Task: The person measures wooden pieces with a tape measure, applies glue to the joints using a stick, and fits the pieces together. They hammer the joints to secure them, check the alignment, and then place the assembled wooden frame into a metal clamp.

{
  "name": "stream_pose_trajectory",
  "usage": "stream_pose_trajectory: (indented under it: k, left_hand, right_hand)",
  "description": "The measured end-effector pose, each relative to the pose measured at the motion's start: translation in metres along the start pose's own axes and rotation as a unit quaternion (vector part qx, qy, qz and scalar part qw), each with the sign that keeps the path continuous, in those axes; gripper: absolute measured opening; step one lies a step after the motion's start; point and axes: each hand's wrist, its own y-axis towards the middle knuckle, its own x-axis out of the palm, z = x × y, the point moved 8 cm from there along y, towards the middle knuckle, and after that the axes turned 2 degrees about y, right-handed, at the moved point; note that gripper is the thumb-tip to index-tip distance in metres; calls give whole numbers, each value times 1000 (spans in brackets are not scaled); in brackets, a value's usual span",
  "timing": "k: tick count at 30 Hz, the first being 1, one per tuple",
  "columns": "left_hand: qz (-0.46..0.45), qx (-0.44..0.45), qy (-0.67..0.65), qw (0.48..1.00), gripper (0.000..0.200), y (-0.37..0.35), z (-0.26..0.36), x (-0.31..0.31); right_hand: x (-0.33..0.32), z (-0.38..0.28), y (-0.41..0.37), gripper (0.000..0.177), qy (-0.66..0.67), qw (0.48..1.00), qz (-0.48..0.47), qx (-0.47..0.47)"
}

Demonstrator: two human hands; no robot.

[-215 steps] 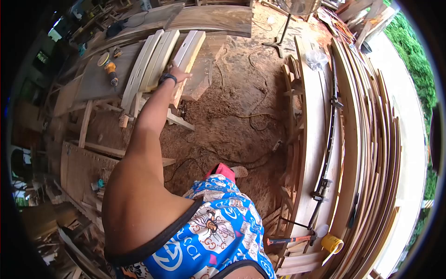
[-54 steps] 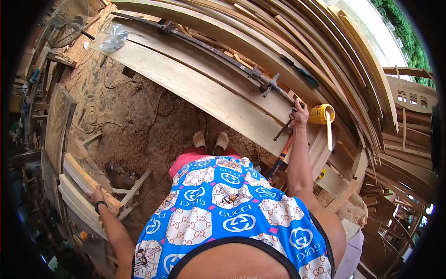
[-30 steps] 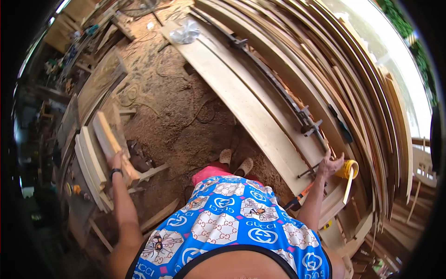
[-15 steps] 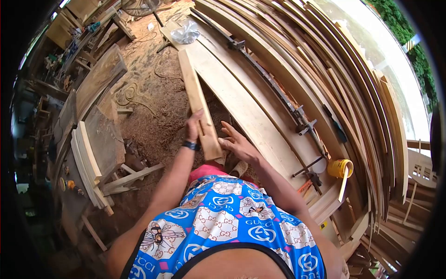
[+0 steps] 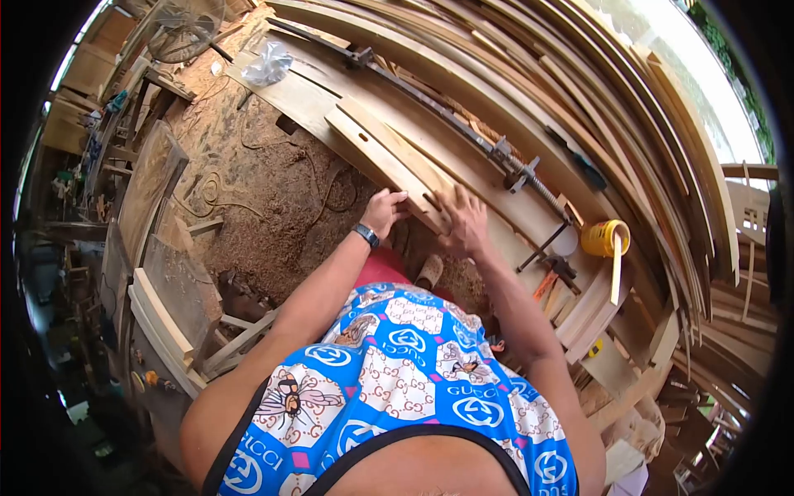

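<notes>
A squared wooden post [image 5: 389, 159] with slots cut in its upper face lies slantwise along the edge of the long planks. My left hand [image 5: 384, 213], with a dark watch on its wrist, has its fingers closed at the post's left edge near the close end. My right hand [image 5: 463, 221] wraps over the close end from the right, and its fingers partly hide that end. Directly behind the post, a long metal bar clamp [image 5: 438, 102] rests on the wide planks [image 5: 318, 101].
Long boards [image 5: 612, 124] are stacked along the right. A yellow bucket [image 5: 605, 238] with a stick in it stands at the right, near a hammer [image 5: 561, 269]. A plastic bag [image 5: 267, 64] lies on the far planks. Sawdust and a cord [image 5: 215, 192] cover the floor at left.
The post has swung from pointing away over the floor to lying slantwise by the planks, its slotted face now showing. Both hands moved right; my right hand went from spread fingers to gripping the end.
</notes>
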Motion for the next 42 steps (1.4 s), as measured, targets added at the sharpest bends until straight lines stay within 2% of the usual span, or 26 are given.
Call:
stream_pose_trajectory:
  k: [2, 5, 7, 8, 10, 12, 14, 16, 17, 18, 19, 20, 22, 24, 25, 27, 30, 32, 34, 37, 42]
  left_hand:
    - [0, -3, 149, 989, 38, 2, 16, 0]
    - [36, 53, 250, 966, 57, 6, 53, -18]
    - [62, 161, 319, 932, 46, 15, 84, -30]
    - [77, 207, 370, 902, 43, 21, 102, -37]
    - [114, 252, 419, 865, 39, 30, 140, -48]
    - [140, 255, 471, 833, 43, 46, 171, -71]
    - [207, 289, 519, 777, 52, 65, 206, -102]
    - [233, 352, 571, 704, 61, 100, 233, -139]
    - [227, 332, 588, 702, 63, 115, 243, -149]
    - [221, 309, 610, 695, 65, 125, 247, -150]
    - [201, 269, 624, 705, 71, 139, 251, -159]
    - [192, 271, 625, 706, 71, 148, 256, -163]
    - [82, 138, 555, 816, 76, 181, 242, -178]
    - [60, 162, 567, 806, 69, 207, 236, -187]
    - [33, 150, 563, 812, 62, 210, 211, -165]
    - [-14, 138, 537, 832, 47, 221, 203, -157]
    - [-36, 114, 546, 829, 46, 214, 201, -142]
    - [-23, 121, 545, 830, 46, 205, 189, -127]
    - [35, 151, 592, 791, 50, 183, 192, -119]
    - [41, 179, 577, 796, 54, 166, 188, -114]
    - [32, 201, 556, 806, 55, 153, 183, -104]
  right_hand:
    - [-4, 7, 8, 97, -14, 999, -26, -11]
    - [4, 22, 23, 103, -26, 998, -56, 6]
    - [13, 28, 30, 108, -37, 997, -65, 18]
    - [8, 30, 32, 107, -56, 997, -35, 42]
    - [-1, 26, 30, 106, -77, 993, -8, 94]
    - [-14, 33, 16, 104, 47, 975, 39, 213]
    - [-9, 39, -3, 102, 51, 961, 60, 266]
    - [11, 70, -40, 100, 144, 877, 166, 428]
    - [14, 71, -48, 90, 136, 864, 180, 450]
    - [16, 76, -58, 90, 134, 859, 179, 460]
    - [23, 72, -62, 87, 195, 831, 192, 485]
    - [30, 73, -64, 84, 256, 798, 206, 505]
    - [37, 71, -56, 77, 256, 796, 235, 496]
    - [48, 70, -52, 76, 298, 765, 230, 523]
    - [49, 91, -75, 76, 306, 762, 235, 520]
    - [54, 99, -82, 74, 289, 753, 222, 548]
    - [55, 103, -86, 68, 234, 772, 244, 539]
    - [54, 109, -98, 69, 241, 763, 244, 548]
    - [54, 110, -103, 69, 245, 753, 251, 557]
    - [62, 115, -114, 69, 222, 745, 277, 565]
    - [49, 120, -116, 68, 216, 746, 246, 580]
